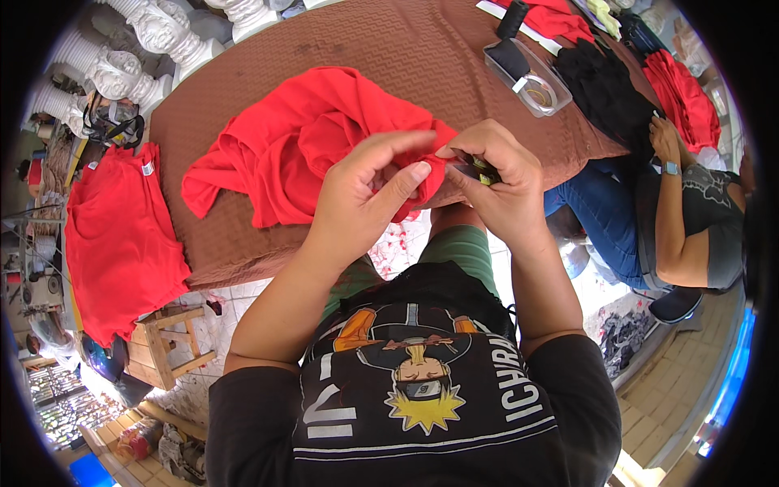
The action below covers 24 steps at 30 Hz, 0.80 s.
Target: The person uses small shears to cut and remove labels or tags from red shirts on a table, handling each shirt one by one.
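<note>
A red garment (pixel 304 150) lies bunched on the brown cloth-covered table, one edge drawn toward me. My left hand (pixel 365 191) pinches that edge between thumb and fingers, its forefinger blurred by motion. Close against it, my right hand (pixel 507 174) is closed around a small dark and yellow-green tool (pixel 480 169) that looks like thread snips. Its fingertips touch the same red edge, and the palm hides part of the tool.
A clear plastic box (pixel 540 89) stands at the far right near a black thread spool (pixel 511 19). On the right a co-worker (pixel 686 195) handles a black garment (pixel 604 89). More red garments (pixel 122 235) hang over a wooden stool (pixel 166 345) at left. White busts (pixel 122 75) line the back left.
</note>
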Motion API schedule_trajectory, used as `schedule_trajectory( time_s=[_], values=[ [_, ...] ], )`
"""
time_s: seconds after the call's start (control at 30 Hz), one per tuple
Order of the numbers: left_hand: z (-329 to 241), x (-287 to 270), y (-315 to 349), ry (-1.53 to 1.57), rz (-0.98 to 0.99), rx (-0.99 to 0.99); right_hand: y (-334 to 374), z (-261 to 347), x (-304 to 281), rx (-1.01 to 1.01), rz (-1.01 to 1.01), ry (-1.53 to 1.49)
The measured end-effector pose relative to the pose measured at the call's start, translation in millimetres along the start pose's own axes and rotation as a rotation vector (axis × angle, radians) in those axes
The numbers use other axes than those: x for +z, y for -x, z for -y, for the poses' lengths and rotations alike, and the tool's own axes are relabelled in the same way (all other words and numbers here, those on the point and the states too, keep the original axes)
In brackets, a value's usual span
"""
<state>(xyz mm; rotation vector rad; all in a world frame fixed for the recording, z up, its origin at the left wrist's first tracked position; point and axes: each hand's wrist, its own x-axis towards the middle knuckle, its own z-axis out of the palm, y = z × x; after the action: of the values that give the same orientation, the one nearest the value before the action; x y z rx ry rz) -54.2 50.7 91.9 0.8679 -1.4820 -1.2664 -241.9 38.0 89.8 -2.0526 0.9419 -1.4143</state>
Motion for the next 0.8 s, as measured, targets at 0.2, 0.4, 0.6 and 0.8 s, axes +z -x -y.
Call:
schedule_trajectory(
  time_s=[0.2, 0.4, 0.6, 0.8],
  values=[
    [8.5, -2.4, 3.6, -0.053, -0.002, -0.023, 3.1, 3.9, 2.7, 0.126, -0.031, -0.038],
    [10.1, -0.4, 4.8, 0.004, -0.092, 0.000, 13.4, 11.8, -0.7, 0.170, -0.109, -0.106],
    [12.6, 2.1, 4.0, 0.073, -0.115, 0.012, 18.5, 7.4, 2.8, 0.011, -0.051, -0.019],
    [12.8, 4.9, 4.5, 0.138, -0.123, 0.018, 18.2, 3.4, 7.3, -0.009, -0.071, -0.023]
  ],
)
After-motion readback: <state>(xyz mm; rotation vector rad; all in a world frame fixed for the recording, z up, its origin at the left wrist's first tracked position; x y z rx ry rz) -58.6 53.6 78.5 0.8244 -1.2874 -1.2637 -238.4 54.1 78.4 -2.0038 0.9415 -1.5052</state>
